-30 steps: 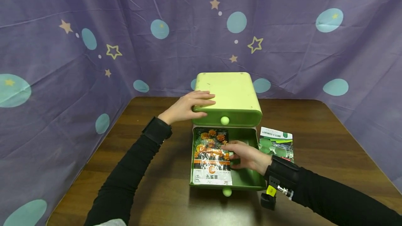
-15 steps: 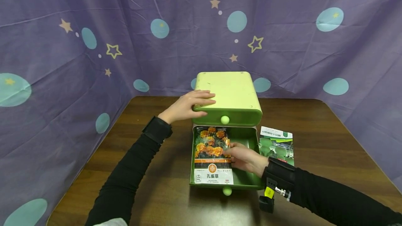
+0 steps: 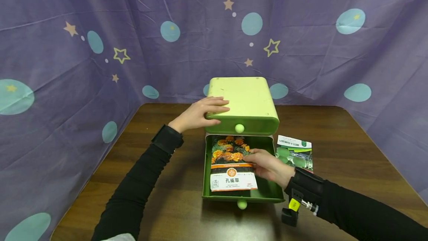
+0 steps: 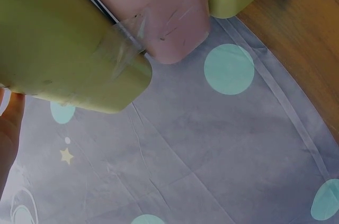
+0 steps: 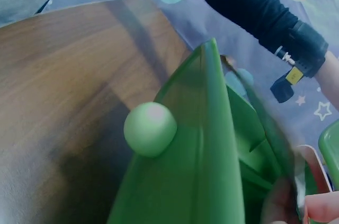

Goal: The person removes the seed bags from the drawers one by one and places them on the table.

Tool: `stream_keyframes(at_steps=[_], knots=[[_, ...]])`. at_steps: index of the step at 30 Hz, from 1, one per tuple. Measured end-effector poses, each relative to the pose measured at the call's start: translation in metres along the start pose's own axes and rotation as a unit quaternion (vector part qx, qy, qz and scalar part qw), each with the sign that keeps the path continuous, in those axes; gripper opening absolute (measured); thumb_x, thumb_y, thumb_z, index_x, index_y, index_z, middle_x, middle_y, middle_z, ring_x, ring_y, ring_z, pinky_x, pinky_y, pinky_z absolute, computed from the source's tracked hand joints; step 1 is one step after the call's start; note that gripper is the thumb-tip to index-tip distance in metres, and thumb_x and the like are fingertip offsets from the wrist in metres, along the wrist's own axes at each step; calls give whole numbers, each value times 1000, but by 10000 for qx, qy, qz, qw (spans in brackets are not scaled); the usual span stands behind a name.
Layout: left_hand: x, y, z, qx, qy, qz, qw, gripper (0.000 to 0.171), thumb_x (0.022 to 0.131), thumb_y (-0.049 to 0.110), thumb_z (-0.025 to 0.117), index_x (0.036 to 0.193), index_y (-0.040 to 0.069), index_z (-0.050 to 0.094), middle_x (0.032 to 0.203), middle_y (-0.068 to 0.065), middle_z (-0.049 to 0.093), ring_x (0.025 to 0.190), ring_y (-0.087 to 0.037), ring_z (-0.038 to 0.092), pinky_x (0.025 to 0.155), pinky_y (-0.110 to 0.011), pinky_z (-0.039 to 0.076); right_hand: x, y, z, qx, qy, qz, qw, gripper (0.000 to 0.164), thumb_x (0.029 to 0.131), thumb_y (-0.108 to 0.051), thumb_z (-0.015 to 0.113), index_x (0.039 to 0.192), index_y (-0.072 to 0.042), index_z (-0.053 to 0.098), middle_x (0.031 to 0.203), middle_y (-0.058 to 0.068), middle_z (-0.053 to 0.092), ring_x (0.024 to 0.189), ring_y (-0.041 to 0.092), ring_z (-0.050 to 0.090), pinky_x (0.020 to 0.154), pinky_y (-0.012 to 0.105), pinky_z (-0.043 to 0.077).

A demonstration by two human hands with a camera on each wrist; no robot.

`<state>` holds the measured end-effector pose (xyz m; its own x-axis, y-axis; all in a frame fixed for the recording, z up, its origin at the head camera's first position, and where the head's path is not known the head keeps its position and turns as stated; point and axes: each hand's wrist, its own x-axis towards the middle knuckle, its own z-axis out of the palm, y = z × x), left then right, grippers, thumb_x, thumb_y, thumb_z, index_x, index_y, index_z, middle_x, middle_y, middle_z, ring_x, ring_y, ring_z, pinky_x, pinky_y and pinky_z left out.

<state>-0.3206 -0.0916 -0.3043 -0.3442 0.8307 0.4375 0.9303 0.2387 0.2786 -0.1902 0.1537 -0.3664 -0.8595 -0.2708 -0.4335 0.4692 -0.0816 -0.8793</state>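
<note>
My left hand [image 3: 204, 112] rests on the front left corner of a small drawer cabinet [image 3: 247, 96], fingers over the pale yellow-green top and thumb along the upper green drawer front. Below, a green drawer [image 3: 267, 190] stands pulled out. My right hand [image 3: 267, 164] pinches the right edge of a seed packet [image 3: 232, 181] with orange flowers, inside the drawer's outline in the head view. The right wrist view shows the packet [image 5: 273, 134] edge-on and tilted beside the drawer front, with my fingertips [image 5: 323, 206] at its edge.
A second packet [image 3: 294, 155] with green leaves lies on the wooden table [image 3: 341, 151] right of the drawer. Round pale green knobs [image 5: 150, 129] stick out from the drawer fronts. A purple patterned cloth [image 3: 200, 47] hangs behind the table.
My right hand has taken hold of the marigold-like flower seed packet and shifted it right, its lower edge now off the drawer's front edge. The left hand stays on the cabinet.
</note>
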Motion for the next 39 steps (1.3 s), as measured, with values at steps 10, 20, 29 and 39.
stream_keyframes(at_steps=[10, 20, 29, 39], knots=[[0, 0, -1, 0, -15, 1, 10000, 48, 92, 11, 76, 135, -4, 63, 146, -22, 53, 143, -36, 39, 121, -42, 24, -28, 1, -6, 709, -400, 309, 9962, 31, 106, 1, 44, 133, 12, 32, 109, 21, 60, 90, 22, 68, 87, 34, 59], [-1, 0, -1, -29, -7, 21, 10000, 47, 92, 10, 75, 135, -5, 63, 146, -23, 52, 143, -36, 38, 122, -42, 23, -67, -1, -10, 346, -1029, 260, 9938, 48, 105, -5, 51, 141, 12, 25, 117, 19, 63, 101, 22, 67, 89, 39, 58], [-2, -1, -1, 43, 30, 126, 9999, 47, 92, 9, 75, 136, -5, 62, 146, -24, 52, 143, -37, 38, 122, -42, 22, -94, -12, -12, -580, -895, -463, 9932, 66, 106, -12, 53, 150, 6, 7, 104, 4, 63, 83, 13, 58, 71, 29, 49], [0, -2, -2, 142, 107, 204, 9996, 48, 91, 8, 76, 135, -6, 63, 145, -25, 53, 142, -38, 39, 122, -42, 22, -105, -32, -53, -952, 205, -1500, 9839, 36, 108, -12, 50, 139, -6, 32, 104, 1, 72, 87, 16, 68, 69, 32, 57]])
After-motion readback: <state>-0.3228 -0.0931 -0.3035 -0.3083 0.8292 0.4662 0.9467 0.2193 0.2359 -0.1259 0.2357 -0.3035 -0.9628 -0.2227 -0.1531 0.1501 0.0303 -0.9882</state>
